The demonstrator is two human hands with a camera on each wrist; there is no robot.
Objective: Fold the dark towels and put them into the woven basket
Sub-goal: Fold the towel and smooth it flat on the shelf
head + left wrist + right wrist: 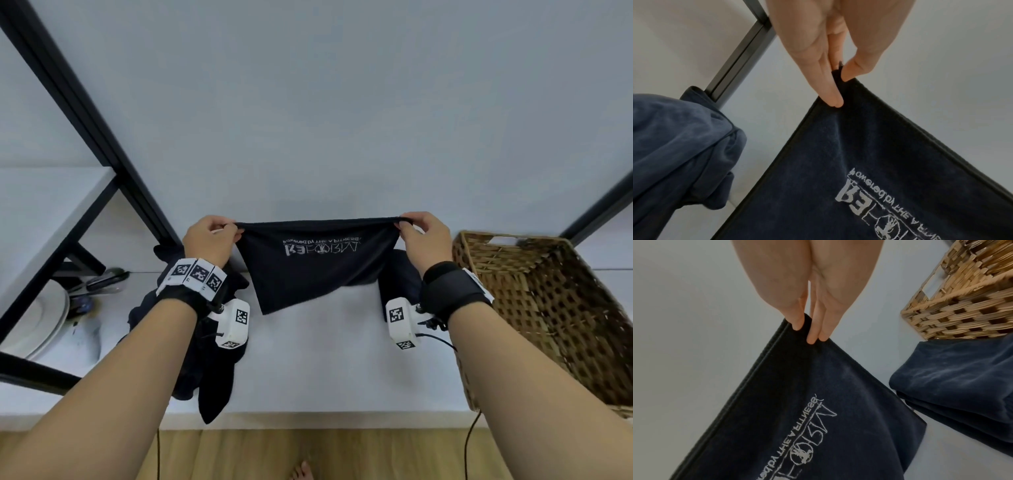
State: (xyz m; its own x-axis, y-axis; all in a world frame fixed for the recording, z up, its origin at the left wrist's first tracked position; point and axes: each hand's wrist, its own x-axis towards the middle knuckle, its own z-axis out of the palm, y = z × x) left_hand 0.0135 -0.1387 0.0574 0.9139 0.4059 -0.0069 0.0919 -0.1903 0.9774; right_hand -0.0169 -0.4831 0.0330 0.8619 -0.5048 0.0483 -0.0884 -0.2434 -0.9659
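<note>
A dark navy towel with white printed lettering hangs stretched between both hands above the white table. My left hand pinches its upper left corner between thumb and fingers. My right hand pinches the upper right corner, fingertips on the cloth. The towel looks doubled along its top edge, and its lower end touches the table. A folded dark towel lies beside the woven basket on the right. A crumpled pile of dark towels lies under my left forearm.
A black metal shelf frame stands at the left, with white plates and utensils on the surface below it. The pale wall is close behind the table. One towel from the pile hangs over the table's front edge above the wooden floor.
</note>
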